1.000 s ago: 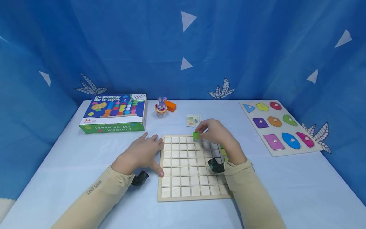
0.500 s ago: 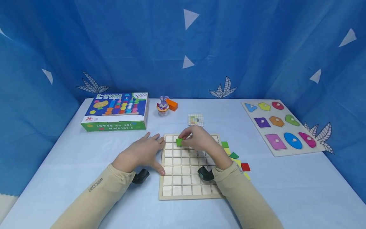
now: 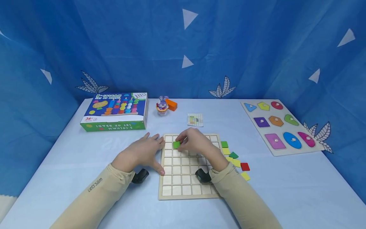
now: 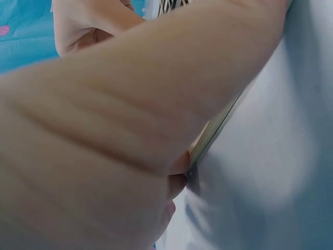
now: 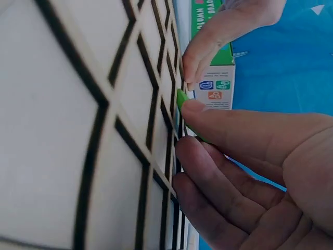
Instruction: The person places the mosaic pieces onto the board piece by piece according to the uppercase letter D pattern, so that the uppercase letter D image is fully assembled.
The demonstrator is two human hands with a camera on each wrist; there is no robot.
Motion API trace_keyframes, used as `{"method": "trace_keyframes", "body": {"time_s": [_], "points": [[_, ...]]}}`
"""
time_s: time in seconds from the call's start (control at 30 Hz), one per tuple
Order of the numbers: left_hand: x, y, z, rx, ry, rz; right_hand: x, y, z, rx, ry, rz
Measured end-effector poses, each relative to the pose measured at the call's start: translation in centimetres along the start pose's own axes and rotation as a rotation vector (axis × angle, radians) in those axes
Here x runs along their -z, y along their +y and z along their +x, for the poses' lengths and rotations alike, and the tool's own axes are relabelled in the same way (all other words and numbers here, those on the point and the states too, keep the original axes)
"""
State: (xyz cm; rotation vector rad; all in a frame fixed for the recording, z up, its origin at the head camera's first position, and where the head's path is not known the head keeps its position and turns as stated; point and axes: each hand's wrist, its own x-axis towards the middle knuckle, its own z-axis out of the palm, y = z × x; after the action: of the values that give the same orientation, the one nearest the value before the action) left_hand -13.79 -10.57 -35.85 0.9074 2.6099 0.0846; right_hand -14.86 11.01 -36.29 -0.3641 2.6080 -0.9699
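In the frame's middle, the right hand [image 3: 195, 141] pinches the green tile [image 3: 176, 145] at the upper left of the board [image 3: 186, 190]; the spread left hand [image 3: 141, 154] touches the left edge. The tile seems light, stiff, best held by its sides.

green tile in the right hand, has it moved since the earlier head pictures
Yes: against the grid board, the green tile has shifted left and slightly down in the head view, pinched by the right hand.
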Motion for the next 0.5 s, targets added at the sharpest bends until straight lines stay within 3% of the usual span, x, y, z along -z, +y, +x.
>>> {"method": "trace_keyframes", "body": {"time_s": [0.27, 0.5], "points": [[0.01, -0.06, -0.02, -0.012, 0.016, 0.001, -0.22, -0.22, -0.08, 0.009, -0.006, -0.054], [-0.22, -0.13, 0.04, -0.012, 0.017, 0.001, -0.36, -0.58, -0.15, 0.063, -0.008, -0.122]]}}
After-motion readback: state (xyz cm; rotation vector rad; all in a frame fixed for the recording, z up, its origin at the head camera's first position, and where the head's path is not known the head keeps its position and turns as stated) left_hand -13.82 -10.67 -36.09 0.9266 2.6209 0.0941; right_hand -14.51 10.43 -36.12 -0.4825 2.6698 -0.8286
